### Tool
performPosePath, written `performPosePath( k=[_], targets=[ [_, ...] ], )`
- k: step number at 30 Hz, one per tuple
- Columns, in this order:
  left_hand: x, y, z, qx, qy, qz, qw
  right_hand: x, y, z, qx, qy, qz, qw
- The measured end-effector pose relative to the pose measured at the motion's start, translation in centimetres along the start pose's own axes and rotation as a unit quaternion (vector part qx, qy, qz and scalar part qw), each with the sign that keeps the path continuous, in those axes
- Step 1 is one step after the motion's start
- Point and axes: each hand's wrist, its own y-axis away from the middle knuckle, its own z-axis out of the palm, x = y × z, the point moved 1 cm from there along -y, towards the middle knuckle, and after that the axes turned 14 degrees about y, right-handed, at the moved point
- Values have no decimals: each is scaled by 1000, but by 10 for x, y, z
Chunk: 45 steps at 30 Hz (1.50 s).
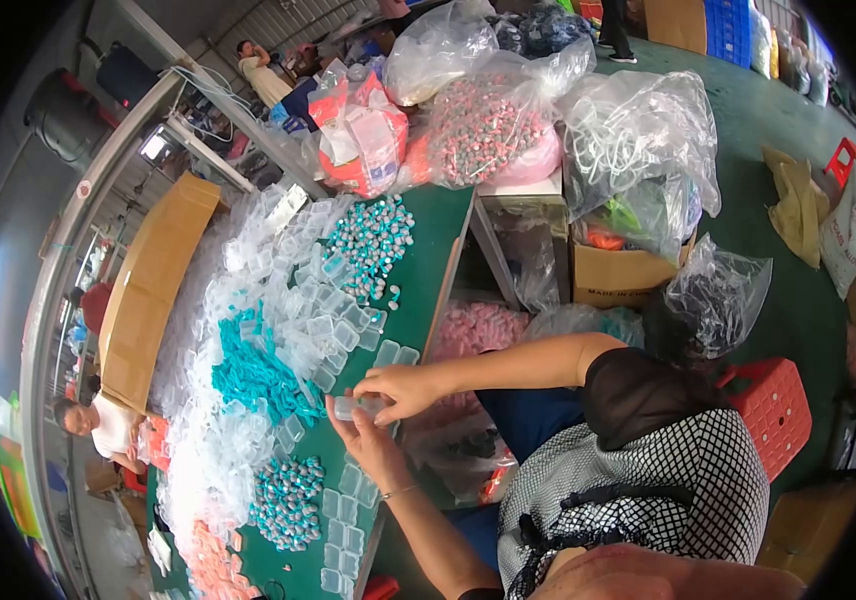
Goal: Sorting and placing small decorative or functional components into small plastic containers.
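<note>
Over green table: small clear plastic box pinched between left hand and right hand, both gripping it.

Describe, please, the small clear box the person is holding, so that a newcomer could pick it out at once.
Start at the long green table heaped with clear plastic boxes. Near its right edge, below the teal pile, the left hand and right hand meet. Between them is the small clear box, the only one lifted off the table and gripped by fingers.
</note>
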Motion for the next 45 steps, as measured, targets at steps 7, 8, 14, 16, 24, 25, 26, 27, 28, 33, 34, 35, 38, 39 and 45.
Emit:
performPosePath(
  k=[7, 8, 14, 16, 24, 25, 26, 27, 28, 33, 34, 35, 38, 39, 45],
  targets=[
    [-2, 16, -3, -19, -6, -5, 1000, -2, 21, 21, 51, 24, -32, 998],
    [-2, 20, -4, -26, 15, -23, 999, -5, 23, 19, 44, 16, -25, 999],
    [-10, 47, 2, -59, 71, -59, 994, -48, 49, -21, 91, 107, -103, 985],
    [-16, 60, -3, -62, 74, -93, 991, -43, 54, -16, 75, 102, -109, 986],
    [-54, 128, -12, -32, 52, -260, 964, -23, 109, 24, -13, 61, -38, 997],
    [-64, 139, -24, -33, 78, -289, 954, -21, 119, 34, -18, 43, -8, 999],
    [-73, 149, -32, -36, 105, -320, 941, -17, 132, 45, -22, 26, 26, 999],
    [-74, 159, -28, -16, 104, -350, 931, -10, 144, 59, -27, 25, 41, 998],
    [-74, 170, -26, 5, 103, -377, 920, -13, 154, 61, -45, 19, 57, 997],
    [-77, 181, -29, 7, 46, -403, 914, -18, 183, 74, 12, -44, 88, 995],
    [-78, 183, -30, -11, 50, -394, 918, -22, 184, 72, 13, -44, 88, 995],
    [-78, 184, -32, -29, 54, -385, 921, -27, 185, 69, 12, -59, 112, 992],
    [-81, 184, -33, -62, 26, -374, 925, -28, 188, 63, 5, -78, 135, 988],
    [-81, 185, -33, -63, 26, -375, 925, -27, 189, 63, -1, -82, 133, 988],
    [-89, 190, -40, -62, 6, -358, 932, -26, 191, 65, 20, -15, 81, 996]
  ],
)
